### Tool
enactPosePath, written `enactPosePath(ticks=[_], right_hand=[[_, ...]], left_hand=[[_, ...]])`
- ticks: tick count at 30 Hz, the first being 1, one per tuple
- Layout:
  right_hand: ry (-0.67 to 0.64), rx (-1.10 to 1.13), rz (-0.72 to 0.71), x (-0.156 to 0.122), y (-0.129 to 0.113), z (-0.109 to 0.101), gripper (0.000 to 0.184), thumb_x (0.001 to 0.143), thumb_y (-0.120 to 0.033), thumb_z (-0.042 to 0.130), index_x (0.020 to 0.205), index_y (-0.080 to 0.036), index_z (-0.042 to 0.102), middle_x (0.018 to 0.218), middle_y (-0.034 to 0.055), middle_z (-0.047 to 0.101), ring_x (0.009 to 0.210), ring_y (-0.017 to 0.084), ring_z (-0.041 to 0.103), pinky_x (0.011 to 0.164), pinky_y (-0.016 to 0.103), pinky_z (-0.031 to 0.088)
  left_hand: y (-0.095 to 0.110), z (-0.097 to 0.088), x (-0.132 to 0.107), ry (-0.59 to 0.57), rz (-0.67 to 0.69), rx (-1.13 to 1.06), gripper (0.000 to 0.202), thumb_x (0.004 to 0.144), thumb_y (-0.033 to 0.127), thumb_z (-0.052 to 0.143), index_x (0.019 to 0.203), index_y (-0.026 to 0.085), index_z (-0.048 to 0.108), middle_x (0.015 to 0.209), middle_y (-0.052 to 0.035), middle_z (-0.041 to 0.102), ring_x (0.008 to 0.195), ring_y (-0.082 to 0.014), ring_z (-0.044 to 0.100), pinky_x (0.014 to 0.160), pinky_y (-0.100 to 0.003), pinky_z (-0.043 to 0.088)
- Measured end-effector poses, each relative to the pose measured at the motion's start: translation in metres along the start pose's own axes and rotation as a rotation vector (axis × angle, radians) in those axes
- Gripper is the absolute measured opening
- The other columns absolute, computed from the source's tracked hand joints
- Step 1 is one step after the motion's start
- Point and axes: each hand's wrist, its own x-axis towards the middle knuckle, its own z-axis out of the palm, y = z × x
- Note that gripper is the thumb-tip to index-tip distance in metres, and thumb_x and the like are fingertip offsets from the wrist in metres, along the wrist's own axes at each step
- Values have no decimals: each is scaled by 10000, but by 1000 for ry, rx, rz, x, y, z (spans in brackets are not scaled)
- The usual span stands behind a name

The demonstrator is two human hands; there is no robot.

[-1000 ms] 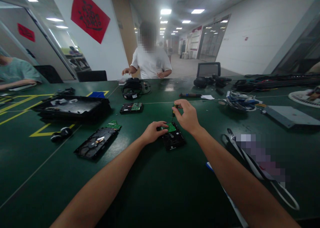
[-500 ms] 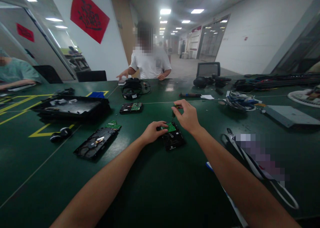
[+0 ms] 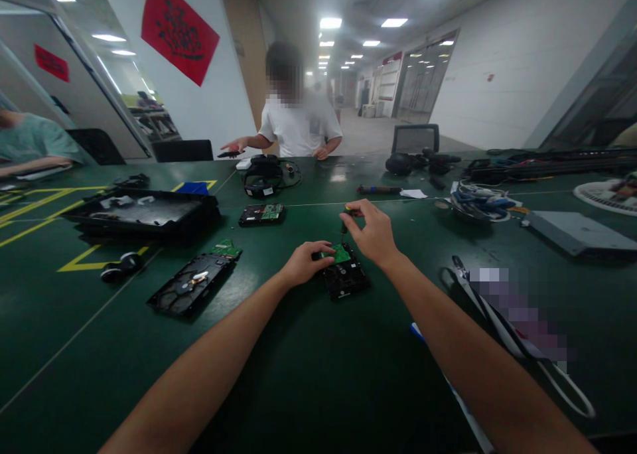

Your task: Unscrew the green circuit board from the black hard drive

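In front of me on the green table lies a black hard drive with a green circuit board at its far end. My left hand grips the drive's left side, thumb and fingers over the board's edge. A small screwdriver with a yellow-topped handle is pinched in my right hand. Its shaft points down at the board's far edge; the tip is too small to make out. A second hard drive lies farther back. To the left rests a black drive casing with a green board at its far corner.
Stacked black trays stand at the left, behind a dark round-ended object. Rightward are a lanyard, a grey metal box and bundled cables. Another person sits across the table near a black headset.
My hands and the drive stay almost in place, with the screwdriver's yellow top showing a little more. Across the table, the person's hand has moved leftward, now holding a dark flat object.
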Motion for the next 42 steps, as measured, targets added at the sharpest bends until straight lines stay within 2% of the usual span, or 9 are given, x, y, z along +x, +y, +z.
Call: enactPosePath(ticks=[3,9,15,18,21,27,33,38,42], right_hand=[[-8,-20,-37,0,-1,0,175,959,-305,590,1115,-239,634,1097,95,697,988,260,666,900,446,542],[40,-21,30,-1,2,1,184,923,-301,642,1086,-224,607,1060,92,689,923,252,669,852,433,558],[15,-42,-46,-1,1,1,181,959,-266,570,1128,-236,629,1098,95,681,1008,260,653,911,455,541],[38,-48,-20,0,2,1,169,933,-246,591,1100,-235,614,1107,99,681,979,262,660,895,456,548],[40,-22,18,-1,2,1,157,927,-261,616,1080,-235,596,1105,94,691,936,251,670,866,437,559],[18,-41,-38,0,0,0,153,954,-268,579,1096,-233,623,1085,98,671,992,260,649,899,450,538],[43,-24,18,0,1,0,140,928,-286,624,1052,-229,594,1064,91,676,943,250,650,863,428,544],[20,-28,-28,0,-2,0,147,964,-275,570,1097,-229,613,1070,93,671,985,253,647,901,431,531],[45,-62,-13,0,-1,-1,143,932,-272,615,1063,-218,597,1053,100,641,966,257,629,880,433,534]], left_hand=[[1,0,0,1,6,6,302,877,389,723,1147,257,758,1340,-80,684,1230,-292,636,1113,-483,438],[1,0,0,-7,-1,-7,308,878,395,721,1150,255,757,1341,-86,683,1241,-292,632,1109,-478,444],[3,0,0,5,0,-12,287,875,364,726,1139,257,759,1339,-84,686,1236,-287,640,1109,-485,444],[3,-1,0,6,0,-15,289,873,364,731,1142,263,758,1336,-80,688,1238,-287,638,1114,-487,440],[2,-1,0,0,4,-21,294,876,371,728,1146,258,758,1339,-84,686,1244,-288,635,1117,-485,438],[1,0,0,5,9,-16,293,875,371,726,1143,257,760,1329,-81,691,1240,-291,637,1117,-490,436],[1,-1,0,2,18,-21,297,880,380,725,1146,253,759,1332,-83,689,1255,-285,629,1127,-475,429],[0,0,0,0,15,-15,304,883,386,720,1151,249,757,1336,-86,686,1249,-290,629,1117,-475,437],[-2,1,0,3,9,-2,299,878,383,723,1147,256,759,1340,-85,684,1244,-293,630,1109,-477,443]])
